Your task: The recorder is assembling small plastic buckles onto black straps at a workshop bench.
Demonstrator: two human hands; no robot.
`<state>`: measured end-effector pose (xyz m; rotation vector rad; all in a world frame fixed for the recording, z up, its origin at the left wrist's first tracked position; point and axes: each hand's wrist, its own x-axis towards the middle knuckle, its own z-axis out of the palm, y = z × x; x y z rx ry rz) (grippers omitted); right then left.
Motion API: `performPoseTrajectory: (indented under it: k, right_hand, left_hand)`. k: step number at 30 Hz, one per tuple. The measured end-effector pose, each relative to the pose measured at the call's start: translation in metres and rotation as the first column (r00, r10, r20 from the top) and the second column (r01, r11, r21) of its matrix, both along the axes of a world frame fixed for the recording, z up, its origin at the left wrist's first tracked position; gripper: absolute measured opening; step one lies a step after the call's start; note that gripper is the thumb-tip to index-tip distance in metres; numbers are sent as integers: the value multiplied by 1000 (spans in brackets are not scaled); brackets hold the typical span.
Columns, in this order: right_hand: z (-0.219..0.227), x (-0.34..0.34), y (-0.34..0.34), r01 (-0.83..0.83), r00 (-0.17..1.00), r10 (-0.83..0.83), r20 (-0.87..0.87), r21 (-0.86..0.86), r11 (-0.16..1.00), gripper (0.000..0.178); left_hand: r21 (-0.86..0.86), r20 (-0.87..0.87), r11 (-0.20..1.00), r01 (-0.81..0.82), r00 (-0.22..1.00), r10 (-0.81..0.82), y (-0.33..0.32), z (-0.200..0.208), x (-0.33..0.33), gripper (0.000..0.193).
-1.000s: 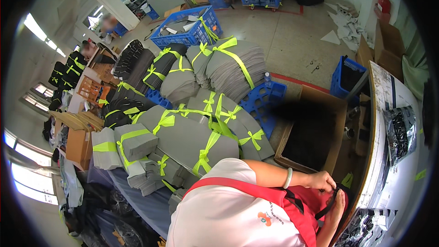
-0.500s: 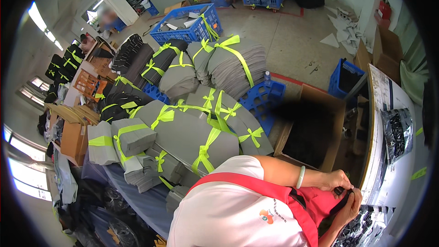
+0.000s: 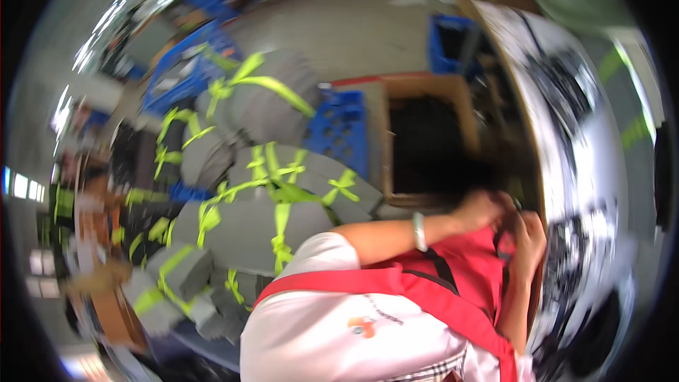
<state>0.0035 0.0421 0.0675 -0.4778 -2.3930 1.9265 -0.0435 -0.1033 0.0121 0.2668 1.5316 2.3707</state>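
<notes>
My left hand (image 3: 481, 209), with a pale bracelet (image 3: 419, 230) on its wrist, reaches across my red apron (image 3: 470, 276) toward the edge of the white worktable (image 3: 587, 191). My right hand (image 3: 529, 232) meets it there, fingertips almost touching. Both hands have their fingers closed on a small dark piece (image 3: 506, 218) between them; motion blur hides what it is. A black strap (image 3: 440, 269) runs over the apron below my left forearm.
Grey bundles tied with lime-green tape (image 3: 269, 198) are stacked to the left. An open brown carton (image 3: 424, 92) stands between them and the table, with blue crates (image 3: 343, 127) (image 3: 449, 42) beside it. Dark parts lie on the tabletop (image 3: 566, 85).
The view has swung and blurred. My hands have come closer together and risen toward the table edge, still closed on the small dark piece.
</notes>
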Motion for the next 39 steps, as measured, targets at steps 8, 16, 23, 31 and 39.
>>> performPoseTrajectory:
  k: [8, 16, 23, 31, 39]
  right_hand:
    - [-30, 10, 26, 52, 985, -8, 171, -257, 965, 17]
    - [-47, 29, 40, 134, 985, -56, 164, -516, 846, 24]
    - [-36, 31, 44, 71, 984, 11, 176, -452, 889, 28]
    - [-34, 26, 33, 192, 979, -129, 157, -505, 842, 24]
    - [-58, 11, 48, 37, 983, 60, 175, -506, 862, 19]
  left_hand:
    - [-57, 65, 994, 91, 994, -87, 16, -11, 6, 17]
    - [-68, 38, 976, 209, 978, -207, 25, -14, 4, 16]
    - [-104, 36, 967, 233, 972, -231, 26, -14, 3, 16]
    - [-132, 2, 959, 251, 967, -253, 22, -21, 1, 16]
    - [-105, 116, 883, 458, 887, -446, -16, -2, -16, 13]
